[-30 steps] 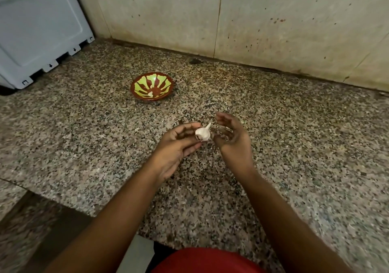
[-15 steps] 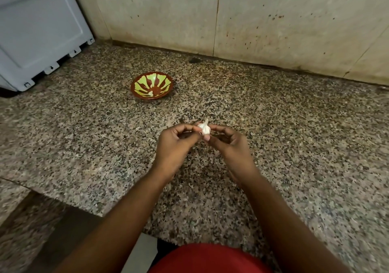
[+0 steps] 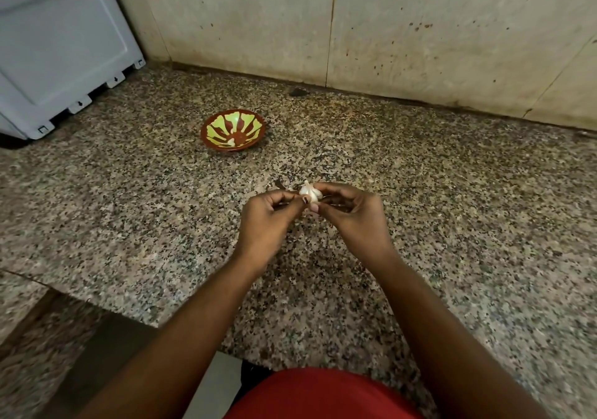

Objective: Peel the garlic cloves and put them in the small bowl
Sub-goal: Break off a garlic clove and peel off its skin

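A small white garlic bulb [image 3: 309, 192] with a pointed papery tip is held above the speckled granite counter [image 3: 129, 212]. My left hand [image 3: 268, 221] pinches it from the left with fingertips and thumb. From the right, my right hand [image 3: 352, 215] holds it with the thumb under it. Farther back and to the left stands the small bowl [image 3: 233, 130], brown with a yellow-green pattern. One pale peeled clove [image 3: 232, 141] lies inside it near the front rim.
A grey-blue plastic crate [image 3: 61, 47] leans at the back left corner. A stained tiled wall [image 3: 387, 31] runs along the back of the counter. The counter's front edge steps down at the lower left. A dark fleck [image 3: 279, 184] lies by the hands.
My right hand has closed in onto the garlic, which one second ago sat in my left fingers alone. Both hands now grip it together, slightly farther from me.
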